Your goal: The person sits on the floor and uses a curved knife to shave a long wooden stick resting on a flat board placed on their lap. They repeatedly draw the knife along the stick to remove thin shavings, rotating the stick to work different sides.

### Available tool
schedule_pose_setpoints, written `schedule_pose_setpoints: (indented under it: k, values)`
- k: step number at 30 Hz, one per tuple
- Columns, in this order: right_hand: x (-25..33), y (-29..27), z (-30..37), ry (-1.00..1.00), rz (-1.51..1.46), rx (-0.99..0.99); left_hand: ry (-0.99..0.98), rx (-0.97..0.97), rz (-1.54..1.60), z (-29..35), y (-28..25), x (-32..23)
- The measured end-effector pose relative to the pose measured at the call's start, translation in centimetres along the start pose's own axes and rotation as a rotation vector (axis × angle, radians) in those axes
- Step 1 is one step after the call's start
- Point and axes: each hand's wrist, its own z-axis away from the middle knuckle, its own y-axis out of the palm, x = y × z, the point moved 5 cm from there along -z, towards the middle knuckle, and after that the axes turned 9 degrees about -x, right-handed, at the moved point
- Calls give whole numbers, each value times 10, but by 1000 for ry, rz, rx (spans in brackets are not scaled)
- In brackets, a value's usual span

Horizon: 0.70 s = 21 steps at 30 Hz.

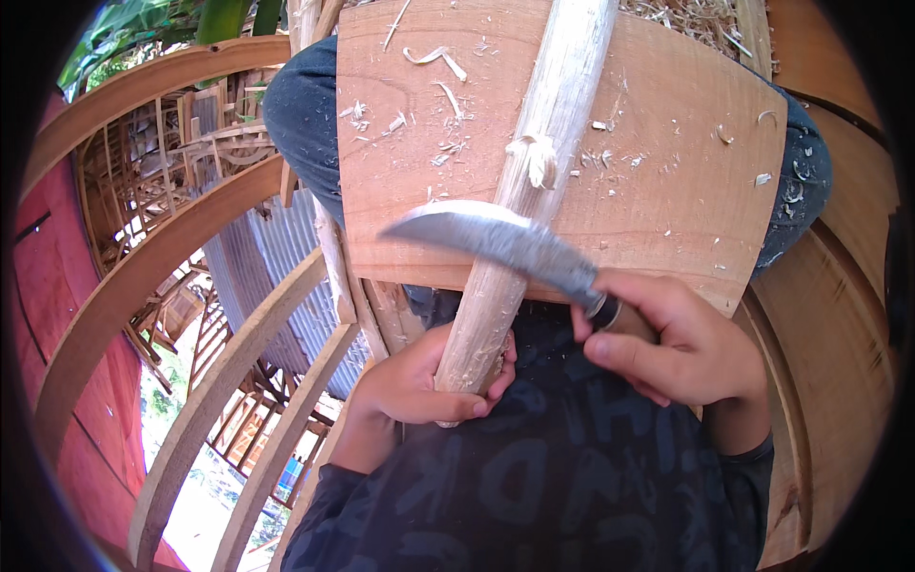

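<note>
My left hand is wrapped around the near end of a pale, partly shaved wooden pole. The pole slants up and to the right across a wooden board resting over my legs. In my right hand is the handle of a knife with a broad curved blade. The blade lies across the pole, its tip pointing left; I cannot tell whether its edge touches the wood. A curled shaving clings to the pole just beyond the blade.
Loose shavings are scattered over the board, and a thicker pile lies past its far edge. Curved wooden ribs stand at my left, with corrugated metal sheets beyond them. Wide planks rise at my right.
</note>
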Motion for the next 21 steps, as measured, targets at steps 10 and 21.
schedule_pose_setpoints:
  k: [10,21]
  values:
    - [11,-7,8,446,-130,-13,12,13,-16,-3,-1,1]
    - [18,-21,7,398,-144,-200,39,-3,3,-4,-2,4]
